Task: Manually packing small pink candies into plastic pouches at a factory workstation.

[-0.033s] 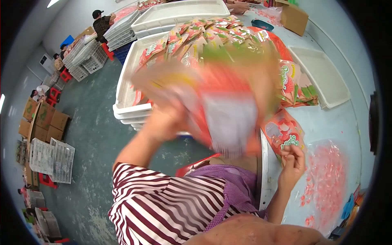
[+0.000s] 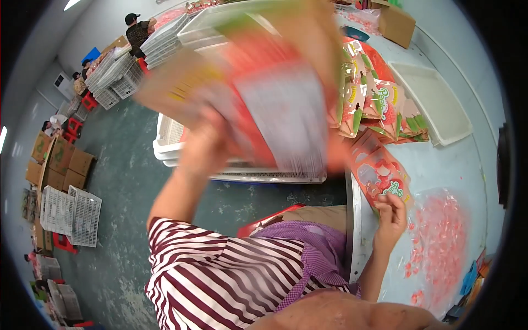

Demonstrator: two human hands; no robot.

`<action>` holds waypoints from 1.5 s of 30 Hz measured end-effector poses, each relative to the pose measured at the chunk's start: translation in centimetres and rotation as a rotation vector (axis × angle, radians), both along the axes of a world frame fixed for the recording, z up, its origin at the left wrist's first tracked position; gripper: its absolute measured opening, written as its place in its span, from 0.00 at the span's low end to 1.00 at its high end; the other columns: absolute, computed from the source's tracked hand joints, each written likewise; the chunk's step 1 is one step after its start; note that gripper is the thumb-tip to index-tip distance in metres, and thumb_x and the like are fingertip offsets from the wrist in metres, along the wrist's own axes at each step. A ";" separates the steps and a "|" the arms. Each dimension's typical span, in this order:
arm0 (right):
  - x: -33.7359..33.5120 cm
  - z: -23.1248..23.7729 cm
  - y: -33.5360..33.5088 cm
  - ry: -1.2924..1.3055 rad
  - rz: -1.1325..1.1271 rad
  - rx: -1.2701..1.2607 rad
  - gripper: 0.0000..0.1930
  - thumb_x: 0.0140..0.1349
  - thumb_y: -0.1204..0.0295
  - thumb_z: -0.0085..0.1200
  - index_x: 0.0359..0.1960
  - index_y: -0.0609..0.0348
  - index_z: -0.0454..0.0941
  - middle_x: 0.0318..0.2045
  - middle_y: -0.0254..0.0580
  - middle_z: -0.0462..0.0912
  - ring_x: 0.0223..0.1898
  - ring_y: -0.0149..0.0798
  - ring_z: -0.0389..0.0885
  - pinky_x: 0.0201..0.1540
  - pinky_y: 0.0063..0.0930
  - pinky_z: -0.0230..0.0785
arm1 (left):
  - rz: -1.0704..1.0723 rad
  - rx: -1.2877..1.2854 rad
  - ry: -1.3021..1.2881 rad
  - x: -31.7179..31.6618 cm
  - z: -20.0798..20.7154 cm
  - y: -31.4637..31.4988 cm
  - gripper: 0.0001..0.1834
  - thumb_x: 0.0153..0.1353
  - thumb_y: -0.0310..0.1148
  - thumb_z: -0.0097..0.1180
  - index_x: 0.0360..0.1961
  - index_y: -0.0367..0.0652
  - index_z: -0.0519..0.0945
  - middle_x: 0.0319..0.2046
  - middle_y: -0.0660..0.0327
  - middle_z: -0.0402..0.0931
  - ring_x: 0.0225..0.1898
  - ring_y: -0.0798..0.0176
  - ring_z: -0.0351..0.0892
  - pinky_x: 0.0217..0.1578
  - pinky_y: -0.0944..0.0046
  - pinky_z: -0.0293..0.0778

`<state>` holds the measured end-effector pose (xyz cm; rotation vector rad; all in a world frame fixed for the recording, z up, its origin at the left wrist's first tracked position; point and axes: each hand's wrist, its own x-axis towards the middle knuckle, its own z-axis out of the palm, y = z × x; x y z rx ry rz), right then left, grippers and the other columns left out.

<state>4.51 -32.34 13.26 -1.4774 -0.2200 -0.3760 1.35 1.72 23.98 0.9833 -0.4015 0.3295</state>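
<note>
My left hand (image 2: pixel 209 140) is closed on a red, tan and green snack pouch (image 2: pixel 280 104), lifted in front of me. The pouch is smeared by motion, with a pale panel toward me; whether it is one pouch or more I cannot tell. Low over the table, my right hand (image 2: pixel 390 217) has curled fingers pinching the lower edge of another red snack pouch (image 2: pixel 379 168). Beyond that lie several overlapping red and green pouches (image 2: pixel 385 107). The raised pouch hides most of a stacked white tray (image 2: pixel 170 129).
A clear bag of small pink packets (image 2: pixel 440 242) lies at the right. An empty-looking white tray (image 2: pixel 432 102) rests by the wall, below a cardboard box (image 2: pixel 396 25). White crates (image 2: pixel 121 77) and people stand across the green floor (image 2: pixel 126 203).
My left hand and its pouch have moved up and slightly left, now covering the pouches in the white tray. My right hand has shifted only a little.
</note>
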 end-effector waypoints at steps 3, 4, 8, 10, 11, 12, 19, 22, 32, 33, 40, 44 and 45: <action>1.3 -3.7 -0.3 0.006 -0.038 -0.205 0.09 0.61 0.78 0.47 0.42 0.64 0.75 0.37 0.39 0.77 0.37 0.30 0.74 0.45 0.21 0.66 | 0.765 0.269 -0.303 4.4 5.3 5.4 0.16 0.67 0.36 0.41 0.49 0.36 0.68 0.43 0.61 0.72 0.44 0.65 0.73 0.41 0.62 0.71; 1.6 -4.6 -0.6 0.009 -0.042 -0.207 0.09 0.61 0.78 0.47 0.42 0.64 0.75 0.37 0.39 0.77 0.37 0.30 0.74 0.45 0.21 0.66 | 0.757 0.334 -0.309 5.4 6.6 7.0 0.15 0.67 0.34 0.42 0.48 0.35 0.69 0.44 0.61 0.73 0.43 0.67 0.72 0.42 0.63 0.70; 2.1 -6.6 -0.4 -0.050 -0.108 -0.647 0.07 0.58 0.78 0.50 0.37 0.65 0.74 0.35 0.43 0.76 0.40 0.39 0.74 0.47 0.27 0.64 | 1.093 0.698 -0.283 10.1 6.9 15.5 0.16 0.66 0.33 0.44 0.52 0.36 0.70 0.47 0.62 0.72 0.47 0.70 0.69 0.47 0.68 0.66; 2.3 -7.8 -0.4 -0.119 -0.073 -0.674 0.06 0.56 0.79 0.50 0.35 0.66 0.74 0.34 0.46 0.76 0.40 0.43 0.74 0.47 0.29 0.64 | 1.101 0.763 -0.331 12.6 5.6 19.7 0.18 0.67 0.34 0.43 0.55 0.38 0.69 0.50 0.63 0.71 0.49 0.71 0.68 0.50 0.71 0.64; 2.4 -8.0 0.0 -0.171 -0.075 -0.687 0.05 0.53 0.80 0.51 0.32 0.65 0.75 0.32 0.47 0.76 0.39 0.45 0.74 0.44 0.31 0.65 | 1.227 0.813 -0.202 13.4 4.9 22.0 0.17 0.66 0.31 0.44 0.54 0.38 0.71 0.48 0.61 0.74 0.49 0.71 0.70 0.49 0.72 0.64; 2.5 -8.4 0.0 -0.167 -0.078 -0.693 0.05 0.53 0.80 0.51 0.32 0.65 0.75 0.32 0.47 0.76 0.39 0.45 0.74 0.44 0.31 0.65 | 1.346 0.859 -0.067 14.4 4.2 24.1 0.16 0.65 0.29 0.44 0.53 0.38 0.72 0.46 0.59 0.76 0.49 0.70 0.71 0.48 0.73 0.64; 2.6 -8.8 0.3 -0.148 -0.061 -0.914 0.07 0.47 0.81 0.55 0.31 0.62 0.77 0.31 0.46 0.75 0.35 0.47 0.72 0.39 0.35 0.64 | 1.414 1.171 0.009 20.1 -0.8 32.1 0.19 0.62 0.26 0.44 0.55 0.44 0.72 0.49 0.60 0.75 0.50 0.66 0.72 0.51 0.68 0.64; 2.8 -8.7 0.8 -0.117 -0.071 -0.978 0.07 0.47 0.80 0.55 0.30 0.62 0.77 0.31 0.45 0.74 0.36 0.47 0.71 0.39 0.35 0.64 | 0.994 0.998 0.430 22.8 -5.9 34.6 0.25 0.64 0.42 0.40 0.60 0.41 0.65 0.58 0.52 0.66 0.61 0.56 0.62 0.61 0.66 0.52; 2.8 -8.8 0.5 -0.042 -0.095 -1.077 0.07 0.48 0.80 0.54 0.30 0.62 0.76 0.33 0.45 0.73 0.37 0.48 0.70 0.40 0.37 0.63 | 0.671 0.958 0.541 18.9 -5.4 32.5 0.43 0.60 0.64 0.35 0.68 0.52 0.42 0.69 0.58 0.40 0.69 0.60 0.40 0.65 0.59 0.38; 2.8 -8.9 0.5 -0.039 -0.090 -1.080 0.07 0.48 0.80 0.54 0.30 0.62 0.76 0.33 0.45 0.73 0.37 0.48 0.70 0.40 0.37 0.63 | 0.638 0.800 0.558 19.2 -6.3 31.6 0.41 0.60 0.61 0.39 0.68 0.48 0.48 0.67 0.57 0.46 0.68 0.60 0.45 0.65 0.62 0.40; 2.2 -9.5 -0.1 -0.018 -0.071 -1.053 0.08 0.48 0.78 0.56 0.32 0.61 0.76 0.36 0.45 0.73 0.39 0.48 0.70 0.43 0.36 0.63 | 0.689 0.710 0.575 20.2 -7.8 30.8 0.34 0.63 0.57 0.39 0.65 0.50 0.58 0.64 0.55 0.54 0.65 0.58 0.51 0.63 0.64 0.47; 2.1 -9.0 0.6 0.000 -0.067 -1.064 0.10 0.47 0.79 0.57 0.34 0.60 0.76 0.37 0.45 0.73 0.41 0.49 0.69 0.44 0.37 0.62 | 0.615 0.545 0.548 21.8 -8.2 30.4 0.33 0.63 0.56 0.40 0.64 0.48 0.59 0.62 0.56 0.58 0.63 0.58 0.55 0.62 0.64 0.49; 2.0 -8.7 0.6 0.010 -0.064 -1.055 0.10 0.47 0.79 0.57 0.34 0.60 0.76 0.37 0.45 0.73 0.41 0.49 0.69 0.44 0.37 0.62 | 0.560 0.495 0.502 22.2 -8.5 29.3 0.34 0.64 0.55 0.40 0.64 0.46 0.59 0.62 0.56 0.58 0.63 0.59 0.56 0.62 0.65 0.49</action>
